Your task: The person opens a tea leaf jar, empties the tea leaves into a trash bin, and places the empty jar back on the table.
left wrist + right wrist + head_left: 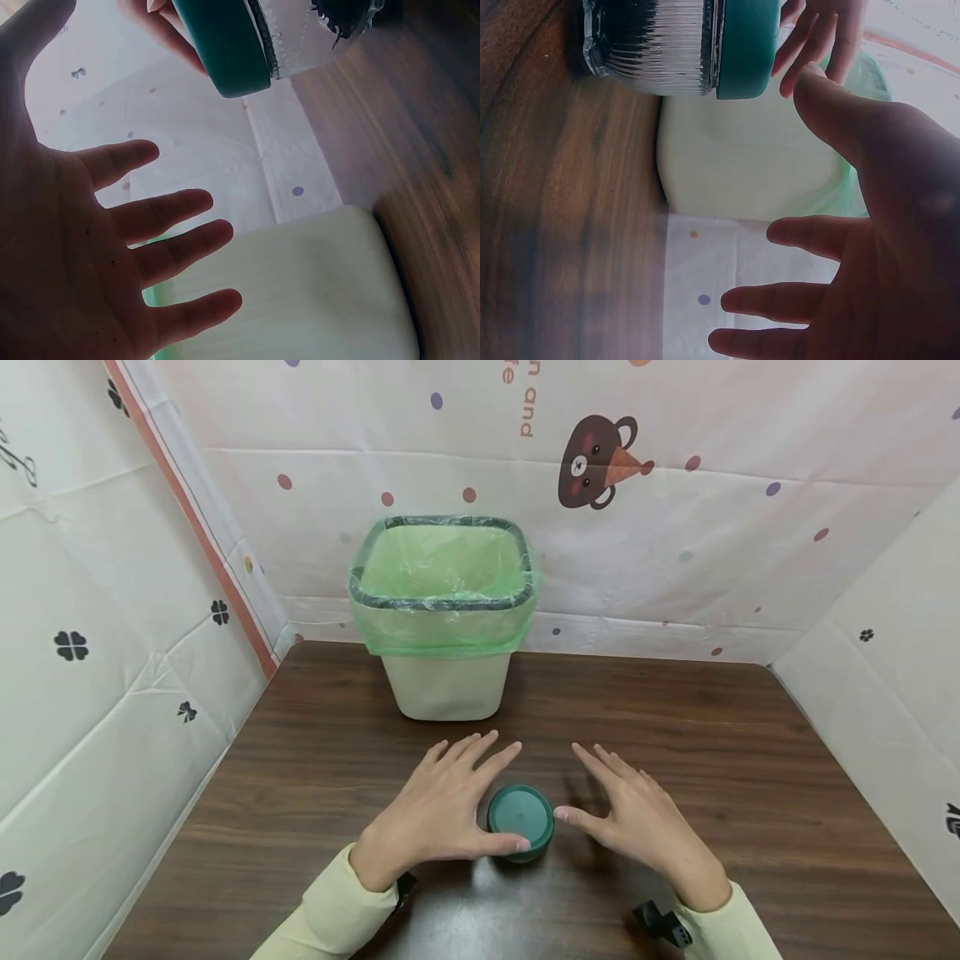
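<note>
A jar (521,814) with a green lid stands upright on the brown wooden table. Its ribbed clear wall (676,45) shows dark contents inside, seen in the right wrist view. On the jar's left, my left hand (447,810) spreads its fingers, and its thumb overlaps the lid's near edge in the head view. My right hand (641,814) is held to the right of the jar, fingers extended and thumb tip close to the lid's side. Neither hand grips anything. In the left wrist view the green lid (225,49) appears beyond the spread fingers (180,251).
Behind the jar, a pale bin (450,685) lined with a green plastic bag (442,631) stands at the table's far edge. Printed white cloth (675,560) hangs along the back and both sides. The wooden table (675,710) extends around the hands.
</note>
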Motion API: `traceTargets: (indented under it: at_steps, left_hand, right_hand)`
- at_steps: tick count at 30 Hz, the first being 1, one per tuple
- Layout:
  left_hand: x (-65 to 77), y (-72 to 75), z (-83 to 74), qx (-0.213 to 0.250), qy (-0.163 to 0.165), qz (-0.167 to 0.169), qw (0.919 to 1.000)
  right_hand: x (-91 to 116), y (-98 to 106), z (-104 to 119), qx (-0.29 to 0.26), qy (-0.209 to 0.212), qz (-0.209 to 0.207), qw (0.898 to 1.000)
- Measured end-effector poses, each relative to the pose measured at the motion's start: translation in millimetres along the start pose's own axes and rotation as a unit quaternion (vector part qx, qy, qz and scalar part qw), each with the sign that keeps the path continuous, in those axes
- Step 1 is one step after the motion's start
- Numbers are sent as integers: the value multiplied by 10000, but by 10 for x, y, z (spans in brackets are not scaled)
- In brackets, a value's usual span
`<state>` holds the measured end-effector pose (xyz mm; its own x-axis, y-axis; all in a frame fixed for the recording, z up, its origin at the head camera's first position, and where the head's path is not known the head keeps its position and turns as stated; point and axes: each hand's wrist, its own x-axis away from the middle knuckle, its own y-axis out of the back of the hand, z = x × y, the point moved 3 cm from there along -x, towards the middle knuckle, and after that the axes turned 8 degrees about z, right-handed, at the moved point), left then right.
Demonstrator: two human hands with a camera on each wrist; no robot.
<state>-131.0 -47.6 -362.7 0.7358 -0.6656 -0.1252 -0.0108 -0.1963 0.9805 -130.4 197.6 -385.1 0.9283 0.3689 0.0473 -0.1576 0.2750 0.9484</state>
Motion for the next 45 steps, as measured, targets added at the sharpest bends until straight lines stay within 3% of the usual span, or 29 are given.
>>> traceTargets:
  at_steps: [18, 34, 45]
  left_hand:
    - [-58, -97, -92, -43, -352, 45, 9994]
    - [-96, -217, -184, 348, -486, 589, 9965]
    - [-129, -307, -211, 354, -584, 593, 9959]
  right_hand:
    - [33, -63, 3, -54, 202, 74, 9998]
    - [78, -144, 14, -246, 319, 136, 9991]
    - [103, -202, 20, -543, 429, 199, 9974]
